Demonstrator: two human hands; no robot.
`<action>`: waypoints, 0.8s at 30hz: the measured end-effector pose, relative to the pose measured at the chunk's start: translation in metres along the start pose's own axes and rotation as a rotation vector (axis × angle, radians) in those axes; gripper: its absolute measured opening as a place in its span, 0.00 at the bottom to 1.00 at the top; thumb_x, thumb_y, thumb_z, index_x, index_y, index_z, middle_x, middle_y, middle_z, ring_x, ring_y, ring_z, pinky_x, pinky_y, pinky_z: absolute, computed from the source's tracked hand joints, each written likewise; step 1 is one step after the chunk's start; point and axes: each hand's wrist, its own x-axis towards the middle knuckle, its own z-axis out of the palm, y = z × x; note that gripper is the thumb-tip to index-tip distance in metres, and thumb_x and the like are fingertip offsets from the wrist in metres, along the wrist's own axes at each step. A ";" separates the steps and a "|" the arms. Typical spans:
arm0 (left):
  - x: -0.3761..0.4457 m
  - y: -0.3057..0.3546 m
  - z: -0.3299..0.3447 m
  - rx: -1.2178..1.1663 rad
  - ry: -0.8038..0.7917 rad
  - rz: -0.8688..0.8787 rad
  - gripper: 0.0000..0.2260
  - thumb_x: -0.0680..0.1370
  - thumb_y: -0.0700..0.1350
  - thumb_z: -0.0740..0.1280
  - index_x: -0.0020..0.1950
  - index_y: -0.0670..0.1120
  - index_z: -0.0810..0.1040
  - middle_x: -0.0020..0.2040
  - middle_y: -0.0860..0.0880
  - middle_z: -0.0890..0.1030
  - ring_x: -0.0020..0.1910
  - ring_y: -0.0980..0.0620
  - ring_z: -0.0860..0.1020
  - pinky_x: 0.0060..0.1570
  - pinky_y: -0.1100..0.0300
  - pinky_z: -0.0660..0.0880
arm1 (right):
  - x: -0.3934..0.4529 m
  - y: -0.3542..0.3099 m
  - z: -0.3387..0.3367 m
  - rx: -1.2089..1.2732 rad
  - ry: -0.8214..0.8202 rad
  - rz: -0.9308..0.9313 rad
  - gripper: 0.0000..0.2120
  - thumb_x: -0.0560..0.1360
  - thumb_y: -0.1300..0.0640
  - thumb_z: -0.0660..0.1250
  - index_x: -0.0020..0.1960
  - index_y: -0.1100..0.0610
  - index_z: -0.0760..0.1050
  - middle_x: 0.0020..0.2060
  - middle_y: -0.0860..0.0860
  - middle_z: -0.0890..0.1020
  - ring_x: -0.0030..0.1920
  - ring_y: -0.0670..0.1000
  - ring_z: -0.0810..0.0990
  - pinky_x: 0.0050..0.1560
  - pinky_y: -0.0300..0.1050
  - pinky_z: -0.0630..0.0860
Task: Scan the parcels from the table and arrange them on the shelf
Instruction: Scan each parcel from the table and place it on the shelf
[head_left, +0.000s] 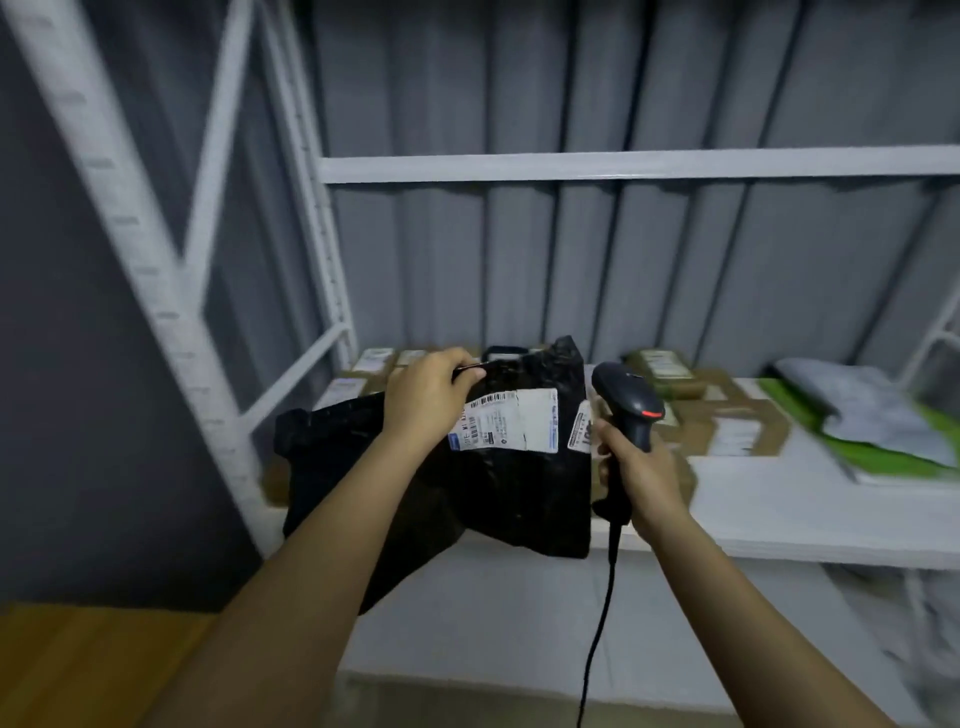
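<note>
The left hand (428, 395) pinches the top edge of a black bag (498, 488), holding it up at the front of the shelf (810, 525) with its white label (511, 421) facing the camera, probably so the barcode stays readable while the bag is set in place. The bag's lower part hangs past the shelf edge; whether its weight already rests on the board I cannot tell. The right hand (636, 467) is wrapped around the handle of a scanner (628, 410), whose head sits just beside the label's right end, and its cord (597, 623) drops toward the floor. Keeping the scanner in that hand leaves only 1 hand for placing, which would explain the pinch at the top. Behind the bag, brown boxes (727, 421) lie flat in rows, and a grey bag (862, 405) lies on something green (883, 457) at the right. The frame is blurred, so label text is unreadable. The bag looks soft and floppy; it will likely slump once released, so pushing it further in seems wise.
</note>
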 end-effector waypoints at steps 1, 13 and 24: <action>0.012 0.018 0.017 -0.023 -0.005 0.005 0.10 0.79 0.53 0.64 0.53 0.50 0.81 0.45 0.50 0.83 0.46 0.49 0.79 0.47 0.54 0.74 | 0.014 -0.006 -0.022 0.007 0.049 -0.005 0.08 0.74 0.56 0.71 0.42 0.57 0.75 0.28 0.51 0.73 0.25 0.49 0.69 0.27 0.41 0.66; 0.133 0.192 0.174 -0.403 -0.092 0.164 0.08 0.78 0.53 0.65 0.51 0.51 0.81 0.48 0.53 0.83 0.47 0.51 0.79 0.45 0.57 0.73 | 0.112 -0.046 -0.214 0.107 0.497 -0.081 0.07 0.75 0.56 0.71 0.45 0.58 0.75 0.32 0.52 0.74 0.27 0.50 0.69 0.35 0.46 0.68; 0.242 0.306 0.295 -0.688 -0.170 0.262 0.08 0.79 0.50 0.64 0.49 0.48 0.79 0.45 0.54 0.80 0.45 0.56 0.76 0.45 0.62 0.69 | 0.210 -0.045 -0.294 0.218 0.663 -0.137 0.11 0.74 0.52 0.71 0.45 0.59 0.73 0.29 0.53 0.71 0.27 0.51 0.69 0.30 0.46 0.69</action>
